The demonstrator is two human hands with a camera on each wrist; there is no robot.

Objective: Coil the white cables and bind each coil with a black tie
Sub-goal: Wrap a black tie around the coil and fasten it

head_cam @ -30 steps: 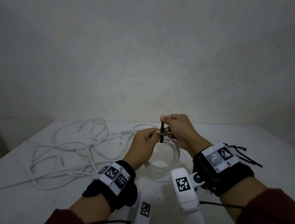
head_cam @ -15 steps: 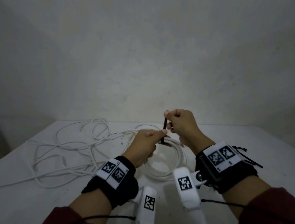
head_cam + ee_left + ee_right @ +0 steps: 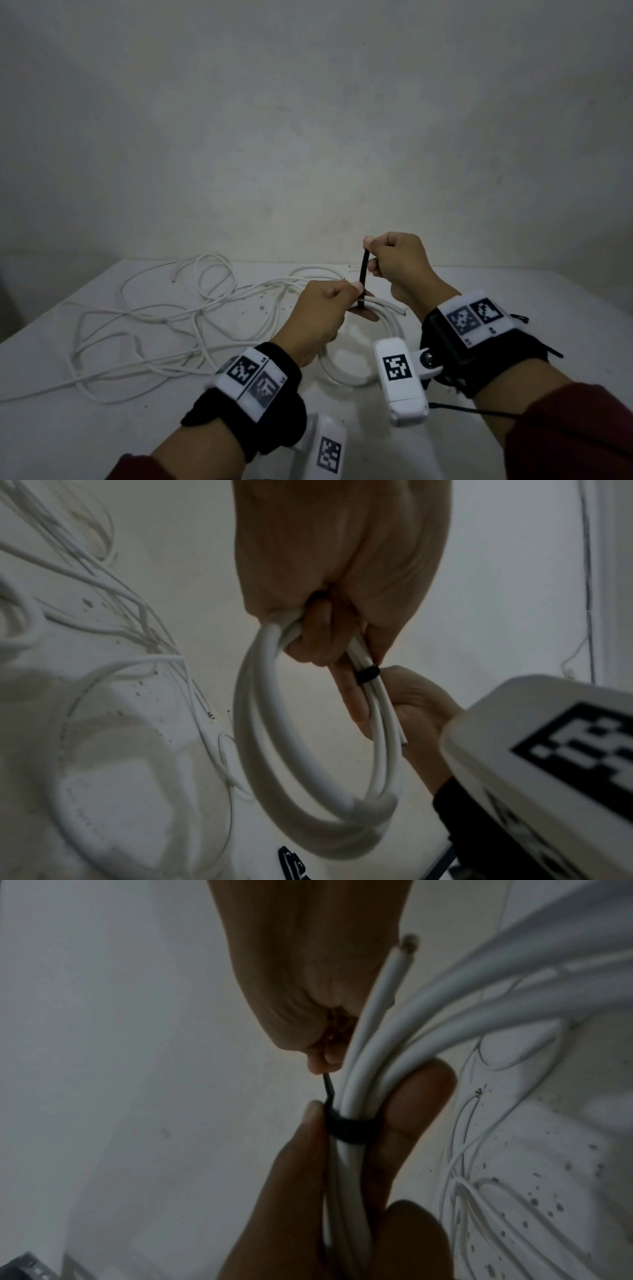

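Fingers clamped: cinching black tie [image 3: 363, 274] on coil [image 3: 308, 791].
Left hand [image 3: 320, 317] pinches strands together; right hand [image 3: 399, 265] grips tail, likely tightening.

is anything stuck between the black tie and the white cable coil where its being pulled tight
Nothing visible. The thin black plastic tie wraps directly round the coil of white round cable. The left hand grips the coil beside it, thumb against the tie; the right hand pinches its tail.
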